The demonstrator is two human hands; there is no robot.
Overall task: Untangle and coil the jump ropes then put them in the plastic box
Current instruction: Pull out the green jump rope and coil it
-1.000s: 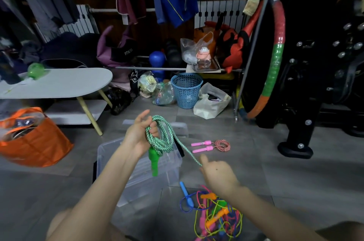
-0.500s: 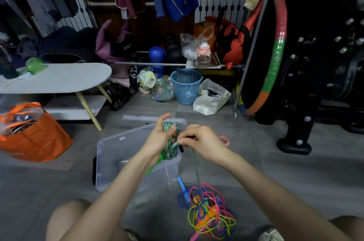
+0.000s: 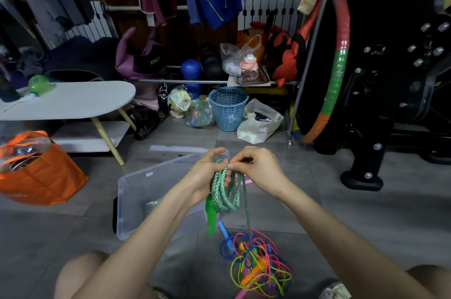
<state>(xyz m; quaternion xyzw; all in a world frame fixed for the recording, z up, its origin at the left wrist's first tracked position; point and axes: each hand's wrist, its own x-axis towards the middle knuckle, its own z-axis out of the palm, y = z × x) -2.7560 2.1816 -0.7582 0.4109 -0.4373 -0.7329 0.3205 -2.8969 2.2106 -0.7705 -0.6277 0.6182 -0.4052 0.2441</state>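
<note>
Over one plastic box, left hand grips, right hand pinches one green rope.

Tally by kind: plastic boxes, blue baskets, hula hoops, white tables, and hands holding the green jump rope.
Clear plastic box: 1
Blue basket: 1
Hula hoop: 1
White table: 1
Hands holding the green jump rope: 2 (left hand, right hand)
Total: 6
</note>
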